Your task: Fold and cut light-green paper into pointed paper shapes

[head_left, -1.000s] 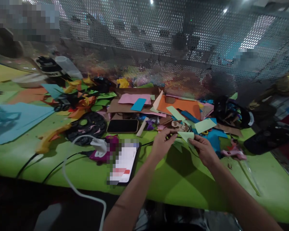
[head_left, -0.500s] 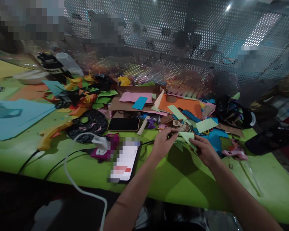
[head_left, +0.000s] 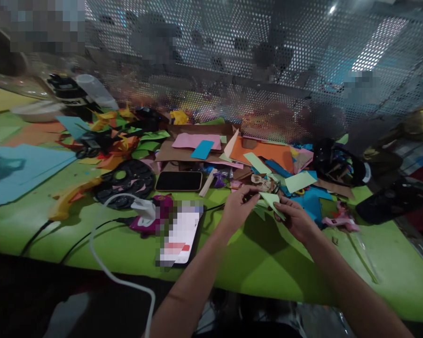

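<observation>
Between my two hands is a small folded piece of pale green paper (head_left: pixel 270 199), creased to a pointed shape. My left hand (head_left: pixel 240 205) pinches its left end with thumb and fingers. At its right side, my right hand (head_left: pixel 293 217) grips the paper between thumb and fingertips. Just below and behind it, more pale green paper points (head_left: pixel 259 212) show close to the table. Loose pale green strips (head_left: pixel 301 181) and a blue paper (head_left: pixel 312 206) lie beyond my right hand.
A lit phone (head_left: pixel 181 237) and a dark phone (head_left: pixel 179 181) lie left of my hands. Beside them are a purple power socket (head_left: pixel 151 218) with a white cable, a black round tray (head_left: pixel 125 184) and a yellow-handled tool (head_left: pixel 72 198). A perforated metal screen (head_left: pixel 211 61) stands behind the table.
The view has shifted slightly, so things sit a little further left. Both hands keep hold of the pale green paper, which is turned slightly and looks narrower.
</observation>
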Tool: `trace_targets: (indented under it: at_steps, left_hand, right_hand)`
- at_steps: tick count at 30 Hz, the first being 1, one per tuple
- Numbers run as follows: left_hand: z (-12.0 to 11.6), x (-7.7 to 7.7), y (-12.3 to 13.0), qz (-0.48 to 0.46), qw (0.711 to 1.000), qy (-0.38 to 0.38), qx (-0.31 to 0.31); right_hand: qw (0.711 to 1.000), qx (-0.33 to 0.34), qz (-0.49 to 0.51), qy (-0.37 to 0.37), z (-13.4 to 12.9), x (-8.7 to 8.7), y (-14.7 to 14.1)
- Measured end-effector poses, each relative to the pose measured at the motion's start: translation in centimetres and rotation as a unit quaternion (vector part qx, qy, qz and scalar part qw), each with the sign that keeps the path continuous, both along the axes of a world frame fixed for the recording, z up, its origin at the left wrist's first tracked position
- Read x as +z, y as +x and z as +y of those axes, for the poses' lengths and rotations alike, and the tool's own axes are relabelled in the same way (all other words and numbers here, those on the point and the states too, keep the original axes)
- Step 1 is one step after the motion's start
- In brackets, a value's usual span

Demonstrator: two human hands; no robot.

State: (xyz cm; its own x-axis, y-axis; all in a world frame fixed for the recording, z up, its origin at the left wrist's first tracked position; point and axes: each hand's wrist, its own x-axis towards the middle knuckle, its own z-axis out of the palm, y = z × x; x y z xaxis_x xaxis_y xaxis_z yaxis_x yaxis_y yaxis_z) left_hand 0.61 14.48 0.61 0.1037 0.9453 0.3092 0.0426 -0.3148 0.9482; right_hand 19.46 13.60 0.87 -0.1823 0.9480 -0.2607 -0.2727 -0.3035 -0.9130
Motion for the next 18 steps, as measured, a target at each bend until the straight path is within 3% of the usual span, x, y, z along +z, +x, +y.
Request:
trace_targets:
  at_steps: [11,18]
  left_hand:
    - [0.19,-0.78,0.2,-0.048,0.997,-0.051,-0.01]
    - [0.04,-0.38,0.18,-0.06,0.996,-0.067,-0.027]
  right_hand:
    - [1.0,0.0,0.004,0.004,-0.09,-0.2,0.03]
    - [1.0,-0.021,0.006,0.002,-0.15,-0.12,-0.11]
